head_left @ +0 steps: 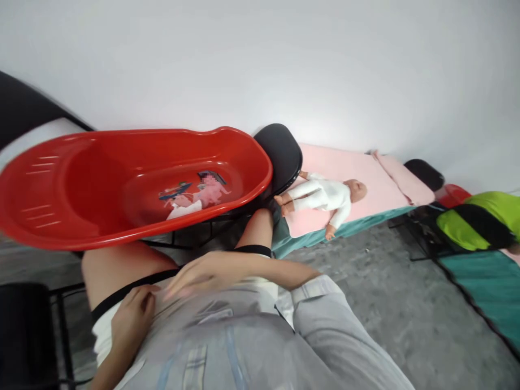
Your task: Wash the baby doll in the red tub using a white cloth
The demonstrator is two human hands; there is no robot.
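My left hand (136, 314) rests on my lap with its fingers curled in against the front of my grey shirt (207, 346). Whether a fold of cloth is in that grip cannot be made out. My right hand (207, 273) reaches across my waist, fingers stretched out and slightly blurred, touching the shirt front close to the left fingers. Beyond my knees stands a red baby bathtub (122, 151). Inside it lie a pink figure (211, 192), some blue pieces (179, 190) and a white item (184, 210).
Right of the tub, a baby doll (325, 195) in white clothes lies on a pink mat (325, 157) over a green-covered bed. A black chair (280, 154) touches the tub's end. Another person in a lime-green top (495, 211) is at far right.
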